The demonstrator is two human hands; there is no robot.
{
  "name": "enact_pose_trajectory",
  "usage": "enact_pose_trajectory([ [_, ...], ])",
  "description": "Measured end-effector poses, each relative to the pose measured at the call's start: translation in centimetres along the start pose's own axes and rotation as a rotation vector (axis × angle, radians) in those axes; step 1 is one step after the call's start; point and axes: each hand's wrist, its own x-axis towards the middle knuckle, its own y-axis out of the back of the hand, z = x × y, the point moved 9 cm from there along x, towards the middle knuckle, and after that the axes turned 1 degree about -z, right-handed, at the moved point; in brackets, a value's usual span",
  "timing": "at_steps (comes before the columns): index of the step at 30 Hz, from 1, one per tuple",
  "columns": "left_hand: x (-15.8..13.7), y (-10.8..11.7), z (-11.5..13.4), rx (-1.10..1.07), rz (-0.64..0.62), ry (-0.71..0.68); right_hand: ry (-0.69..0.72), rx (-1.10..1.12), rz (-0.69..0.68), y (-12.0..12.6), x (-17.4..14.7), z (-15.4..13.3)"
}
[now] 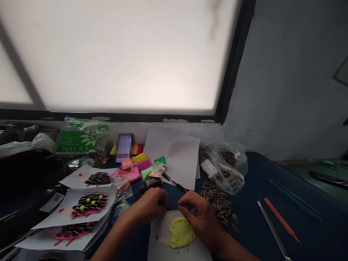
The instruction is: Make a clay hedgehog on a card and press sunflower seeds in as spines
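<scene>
A sheet of white paper (pixel 163 250) lies before me with a hedgehog picture on it. Its body is a flattened patch of yellow-green clay (pixel 182 233), with a pale clay snout and a small brown nose at the left; the legs are only drawn lines. Over the sheet's upper left edge is my left hand (pixel 153 204), its fingers curled closed. Beside the yellow clay, my right hand (pixel 199 215) is closed in a pinch, thumb against fingertips. Whatever either hand holds is too small or hidden to make out.
Loose sunflower seeds (pixel 217 203) lie right of my hands, below a plastic bag (pixel 231 170) of seeds. Clay packets (pixel 140 165), a pen (pixel 175 183) and blank paper (pixel 171 152) are behind. Finished seed hedgehogs (pixel 89 206) lie left; an orange clay tool (pixel 281 219) and tweezers (pixel 295 199) right.
</scene>
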Motion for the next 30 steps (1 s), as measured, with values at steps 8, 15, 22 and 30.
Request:
enact_pose_trajectory([
  [8, 0.6, 0.2, 0.4, 0.049, -0.080, 0.003, -0.011, -0.063, -0.065, -0.8, -0.6, -1.3],
  [15, 1.0, 0.0, 0.4, 0.047, -0.108, -0.023, 0.060, -0.069, -0.075, -1.6, -1.3, -2.1],
  [22, 0.9, 0.0, 0.4, 0.043, -0.103, -0.036, 0.062, -0.121, -0.076, -1.9, -1.9, -2.2],
  [30, 0.5, 0.3, 0.8, 0.061, -0.083, -0.039, 0.227, -0.361, -0.057, -2.4, -2.8, -3.7],
])
